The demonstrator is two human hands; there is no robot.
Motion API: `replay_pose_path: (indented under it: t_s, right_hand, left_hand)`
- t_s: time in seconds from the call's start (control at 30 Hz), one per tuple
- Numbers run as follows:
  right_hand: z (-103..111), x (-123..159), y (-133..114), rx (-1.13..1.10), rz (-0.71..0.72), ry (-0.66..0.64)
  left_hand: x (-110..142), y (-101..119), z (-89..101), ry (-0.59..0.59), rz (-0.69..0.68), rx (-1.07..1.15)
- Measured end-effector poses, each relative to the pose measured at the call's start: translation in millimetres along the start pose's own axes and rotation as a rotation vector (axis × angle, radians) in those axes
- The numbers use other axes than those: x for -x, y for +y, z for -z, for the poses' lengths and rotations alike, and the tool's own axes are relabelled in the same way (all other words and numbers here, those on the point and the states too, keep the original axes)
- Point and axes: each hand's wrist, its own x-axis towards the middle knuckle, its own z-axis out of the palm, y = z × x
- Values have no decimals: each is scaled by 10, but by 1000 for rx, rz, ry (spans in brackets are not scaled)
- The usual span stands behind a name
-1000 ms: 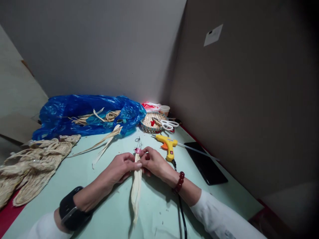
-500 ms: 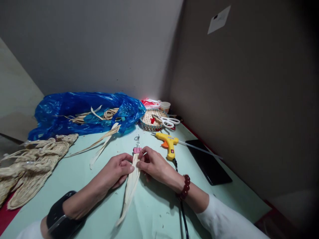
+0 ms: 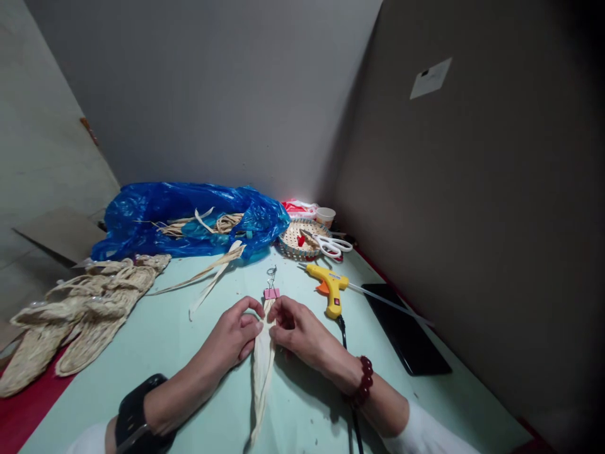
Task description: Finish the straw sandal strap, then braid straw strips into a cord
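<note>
A pale dried husk strip (image 3: pixel 263 372) hangs down toward me from a pink binder clip (image 3: pixel 271 294), which lies on the pale green table with a bent wire (image 3: pixel 271 276) at its far end. My left hand (image 3: pixel 239 331) is closed, thumb and forefinger pinching the strip's left edge. On the opposite edge, just below the clip, my right hand (image 3: pixel 297 328) pinches the strip between thumb and fingers. The husk looks spread flat between both hands. Its upper part is partly hidden by my fingers.
Right of my hands lies a yellow glue gun (image 3: pixel 331 287) with a black cord, beside a black tablet-like slab (image 3: pixel 406 334). Behind are a woven basket (image 3: pixel 295 252) with white scissors (image 3: pixel 333 246) and a blue plastic bag (image 3: pixel 137 214). Woven straw slippers (image 3: pixel 94 328) lie left; loose husks (image 3: pixel 208 293) lie nearby.
The camera view has shifted, so everything sits a little lower and further right. Both hands stay at the husk, which now looks more spread and hangs straighter.
</note>
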Motion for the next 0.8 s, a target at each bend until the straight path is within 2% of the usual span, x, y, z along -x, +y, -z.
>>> replay_pose_path:
  t_s: [0.23, 0.6, 0.8]
  right_hand:
    - [-44, 12, -90, 16, 15, 18]
    - [-91, -83, 116, -135, -91, 9]
    - [-95, -75, 148, -39, -64, 45]
  left_hand:
    - [21, -22, 6, -1, 15, 4]
    - [34, -55, -64, 81, 59, 17]
    - [32, -137, -67, 84, 55, 81]
